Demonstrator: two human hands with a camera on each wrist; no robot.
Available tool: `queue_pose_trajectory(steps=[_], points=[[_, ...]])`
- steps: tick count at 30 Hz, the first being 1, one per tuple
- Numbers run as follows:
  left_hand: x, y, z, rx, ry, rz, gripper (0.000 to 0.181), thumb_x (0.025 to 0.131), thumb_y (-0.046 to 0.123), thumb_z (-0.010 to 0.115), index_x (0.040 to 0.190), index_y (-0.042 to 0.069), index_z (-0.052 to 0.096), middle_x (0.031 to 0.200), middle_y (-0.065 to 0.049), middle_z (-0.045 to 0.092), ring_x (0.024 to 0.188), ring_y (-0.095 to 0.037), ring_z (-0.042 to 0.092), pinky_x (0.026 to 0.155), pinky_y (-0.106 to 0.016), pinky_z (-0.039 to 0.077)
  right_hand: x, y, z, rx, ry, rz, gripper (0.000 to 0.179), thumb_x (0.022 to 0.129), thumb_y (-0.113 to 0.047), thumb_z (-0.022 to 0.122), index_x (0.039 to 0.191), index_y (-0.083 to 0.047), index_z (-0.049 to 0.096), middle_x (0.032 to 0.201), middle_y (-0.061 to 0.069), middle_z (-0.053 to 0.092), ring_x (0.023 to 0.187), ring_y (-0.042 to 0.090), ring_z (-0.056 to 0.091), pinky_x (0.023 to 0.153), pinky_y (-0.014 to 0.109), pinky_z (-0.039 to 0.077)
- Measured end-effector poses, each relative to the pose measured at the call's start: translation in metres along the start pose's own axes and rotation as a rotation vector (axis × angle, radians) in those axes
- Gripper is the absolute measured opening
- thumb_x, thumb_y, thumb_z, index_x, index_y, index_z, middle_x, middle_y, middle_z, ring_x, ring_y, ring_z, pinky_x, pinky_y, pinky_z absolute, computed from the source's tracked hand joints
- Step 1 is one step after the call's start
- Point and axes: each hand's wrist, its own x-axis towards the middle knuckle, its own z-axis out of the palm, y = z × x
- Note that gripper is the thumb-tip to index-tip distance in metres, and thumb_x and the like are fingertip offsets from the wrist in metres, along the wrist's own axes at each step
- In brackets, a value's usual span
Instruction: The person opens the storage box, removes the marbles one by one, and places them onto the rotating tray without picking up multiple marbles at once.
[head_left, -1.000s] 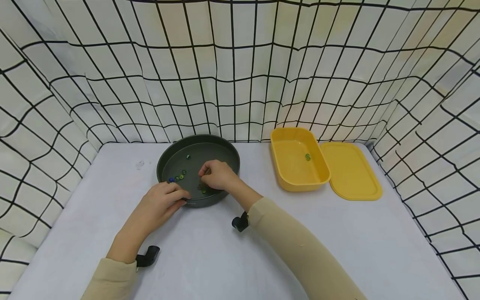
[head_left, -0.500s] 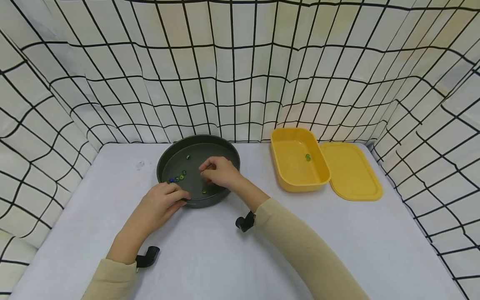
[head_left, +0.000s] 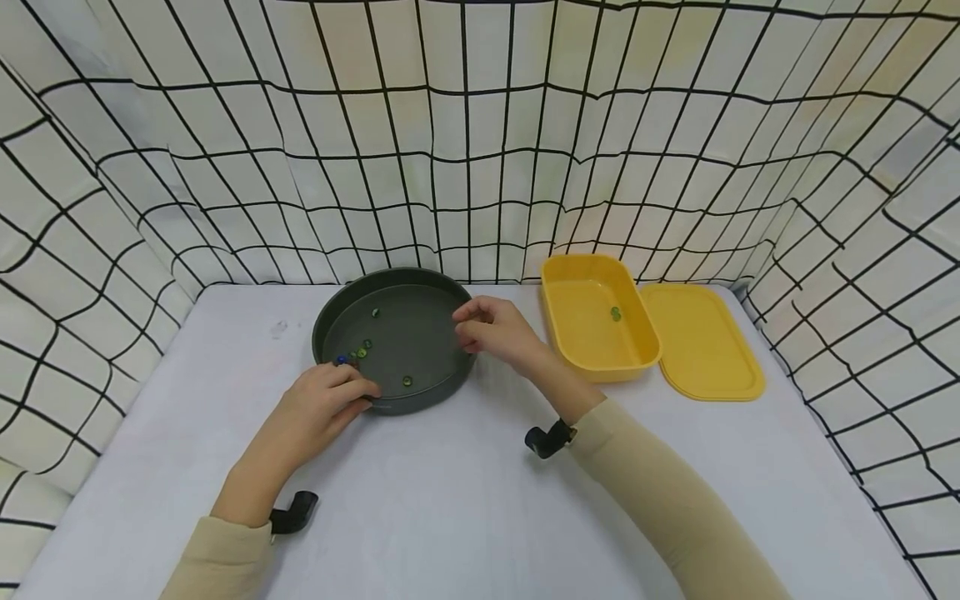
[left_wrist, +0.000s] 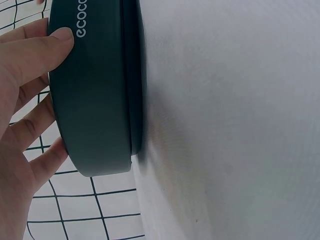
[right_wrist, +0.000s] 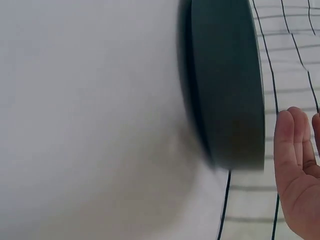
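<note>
A round dark green pan [head_left: 420, 321] stands on the white table, with several small glass marbles [head_left: 407, 381] inside it. My left hand [head_left: 322, 408] grips the pan's near left rim; in the left wrist view the thumb lies on its outer wall and the other fingers spread along the edge. Over the pan's right rim, my right hand [head_left: 498, 333] has thumb and index finger drawn together in a pinch. The marble between those fingertips is hidden. In the right wrist view, other fingers [right_wrist: 285, 135] show nearly straight, beside the pan wall.
Right of the pan is a yellow rectangular container [head_left: 592, 333] with two green marbles [head_left: 616, 313] in it. A flat yellow lid [head_left: 705, 342] lies against its right side. White walls with a black grid [head_left: 487, 125] enclose the table's back and sides.
My right hand has lifted from among the marbles and moved right to the pan's rim. One marble near the remaining one at the pan's front is gone from there. The left hand stays put.
</note>
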Motion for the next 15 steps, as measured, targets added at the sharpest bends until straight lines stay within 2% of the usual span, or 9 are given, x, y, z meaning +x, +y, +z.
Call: queue_pose_trajectory(steps=[7, 11, 15], points=[[0.001, 0.001, -0.001, -0.004, 0.005, 0.004, 0.028, 0.075, 0.002, 0.084, 0.096, 0.017, 0.073, 0.089, 0.006, 0.066, 0.079, -0.015, 0.059, 0.074, -0.036, 0.047, -0.015, 0.01, -0.042, 0.005, 0.059, 0.036, 0.021, 0.097, -0.011, 0.062, 0.116, -0.003, 0.061, 0.111, 0.022, 0.063, 0.101, 0.04, 0.063, 0.084, 0.032, 0.058], [0.001, 0.001, -0.001, -0.01, 0.009, 0.006, 0.029, 0.074, 0.001, 0.084, 0.096, 0.017, 0.074, 0.088, 0.006, 0.066, 0.08, -0.014, 0.059, 0.074, -0.036, 0.047, -0.023, 0.014, -0.063, -0.035, 0.091, 0.068, 0.018, 0.098, -0.014, 0.062, 0.115, -0.008, 0.06, 0.116, 0.022, 0.062, 0.105, 0.039, 0.063, 0.086, 0.032, 0.058], [0.001, 0.001, -0.001, -0.013, 0.01, 0.008, 0.028, 0.074, 0.0, 0.084, 0.095, 0.016, 0.073, 0.088, 0.005, 0.066, 0.079, -0.014, 0.059, 0.074, -0.036, 0.047, -0.029, 0.02, -0.083, -0.034, 0.126, 0.101, 0.019, 0.099, -0.013, 0.061, 0.116, -0.006, 0.059, 0.115, 0.019, 0.061, 0.106, 0.039, 0.062, 0.086, 0.032, 0.057]])
